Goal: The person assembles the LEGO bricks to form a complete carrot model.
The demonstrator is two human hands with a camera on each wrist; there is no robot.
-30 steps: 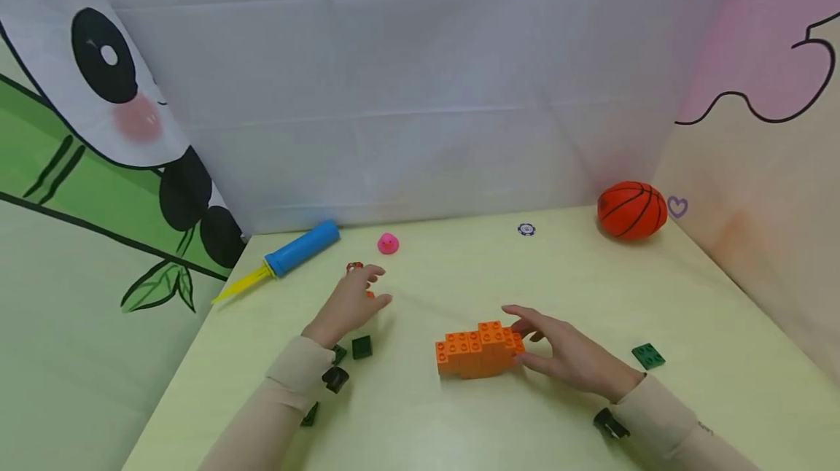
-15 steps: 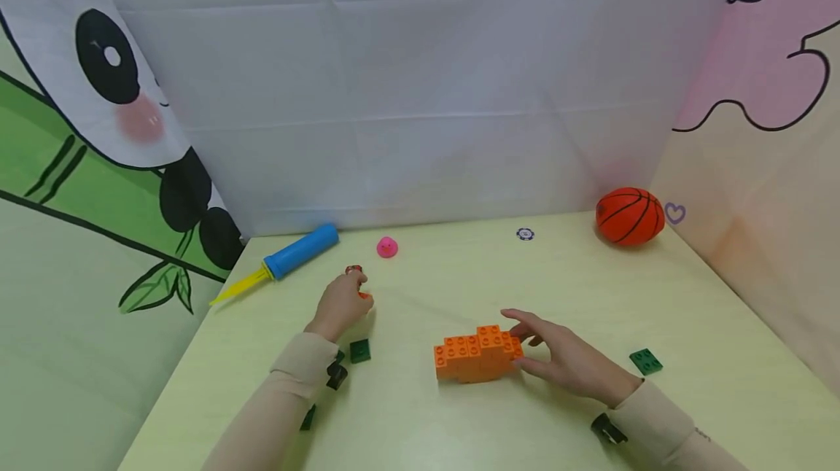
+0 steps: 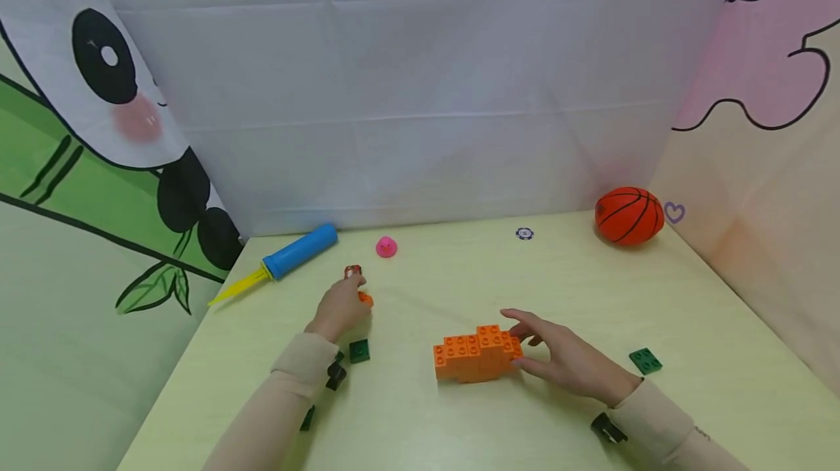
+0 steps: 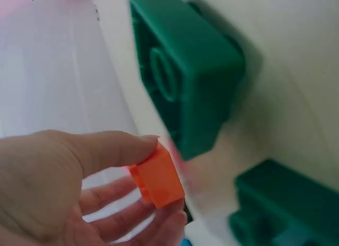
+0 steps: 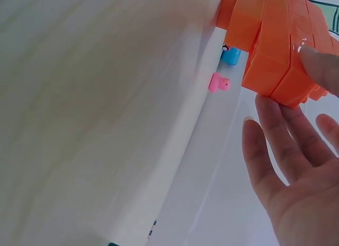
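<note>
My left hand (image 3: 339,308) pinches a small orange toy brick (image 4: 160,178) between thumb and fingers, low over the table at the left. Just beyond its fingertips lies a small red-and-white toy (image 3: 353,270). My right hand (image 3: 569,356) holds the right end of a stepped block of joined orange bricks (image 3: 475,356), which stands on the table. In the right wrist view its thumb is on one face of the block, with fingertips against another and the index finger stretched away. Green bricks (image 3: 359,351) lie near my left wrist, one partly hidden by the sleeve.
A blue and yellow toy pump (image 3: 302,251) lies at the back left, with a pink rubber duck (image 3: 386,246) beside it. Farther right are a poker chip (image 3: 524,233) and a small basketball (image 3: 629,216). Another green brick (image 3: 646,361) lies right of my right hand.
My left hand has lowered, and its spread fingers have closed on the small orange brick. The right hand keeps its place at the orange block.
</note>
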